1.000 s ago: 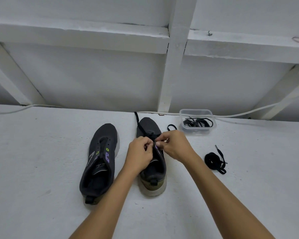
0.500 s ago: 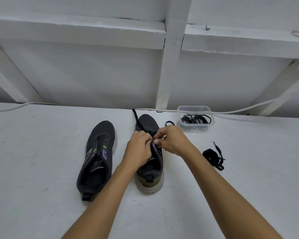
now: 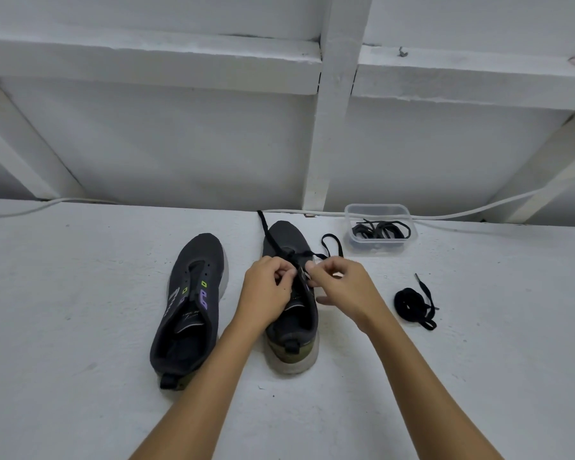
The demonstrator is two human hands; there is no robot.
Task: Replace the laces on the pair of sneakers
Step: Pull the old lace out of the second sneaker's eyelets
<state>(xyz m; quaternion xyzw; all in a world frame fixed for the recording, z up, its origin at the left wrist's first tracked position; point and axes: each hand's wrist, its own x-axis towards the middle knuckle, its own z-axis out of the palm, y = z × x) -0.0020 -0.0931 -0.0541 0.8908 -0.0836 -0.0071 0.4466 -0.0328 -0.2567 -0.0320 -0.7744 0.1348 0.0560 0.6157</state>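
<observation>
Two dark grey sneakers stand side by side on the white surface, toes pointing away from me. The left sneaker (image 3: 193, 303) has no lace in it. Over the right sneaker (image 3: 287, 240) both my hands work at the eyelets. My left hand (image 3: 266, 290) has its fingers curled at the shoe's tongue and pinches the black lace (image 3: 268, 232), whose one end runs off toward the wall. My right hand (image 3: 342, 287) pinches the lace's other side, where a loop (image 3: 331, 242) trails out to the right of the toe.
A clear plastic tub (image 3: 379, 210) holding black laces stands by the wall to the right of the shoes. A bundled black lace (image 3: 412, 303) lies loose further right. A white cable (image 3: 478, 212) runs along the wall's foot.
My hands have drawn slightly apart over the right sneaker, and the right hand's fingers have spread. The camera has shifted a little.
</observation>
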